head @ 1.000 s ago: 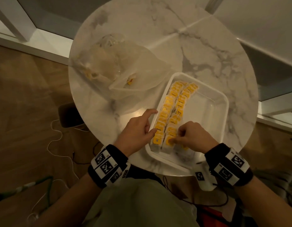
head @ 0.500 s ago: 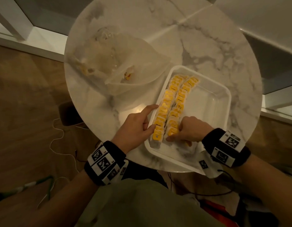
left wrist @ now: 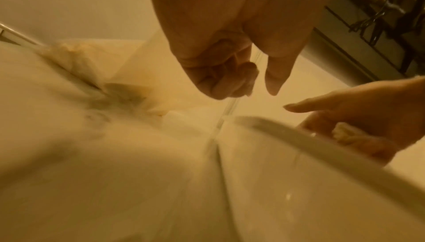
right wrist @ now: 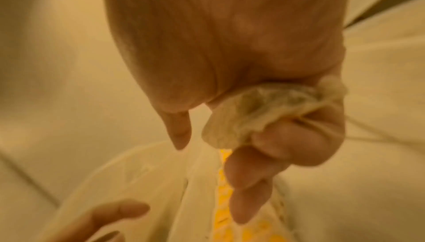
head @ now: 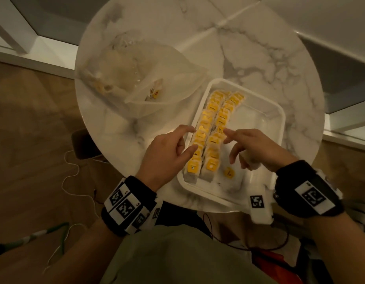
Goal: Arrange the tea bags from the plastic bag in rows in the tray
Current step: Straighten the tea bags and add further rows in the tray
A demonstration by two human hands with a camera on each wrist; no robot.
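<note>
A white tray (head: 280, 119) on the round marble table holds two rows of yellow-tagged tea bags (head: 206, 128) along its left side. My left hand (head: 189, 139) is at the tray's left rim, its index finger straight and touching the left row, and it holds nothing. My right hand (head: 232, 144) hovers over the tray with its index finger pointing at the second row. Its lower fingers curl round a tea bag (right wrist: 264, 115) against the palm. Another tea bag (head: 228, 172) lies loose near the tray's front. The clear plastic bag (head: 136, 78) lies at the back left with a few tea bags (head: 155, 92) inside.
The tray's front rim (head: 208, 193) sits close to the table's near edge. White cables (head: 71, 173) trail over the wooden floor to the left, and a dark object (head: 83, 144) shows under the table's left side.
My right hand has lifted off the near end of the second row and moved farther along it, index finger now out. That uncovered a loose tea bag at the tray's front. The left hand stays put.
</note>
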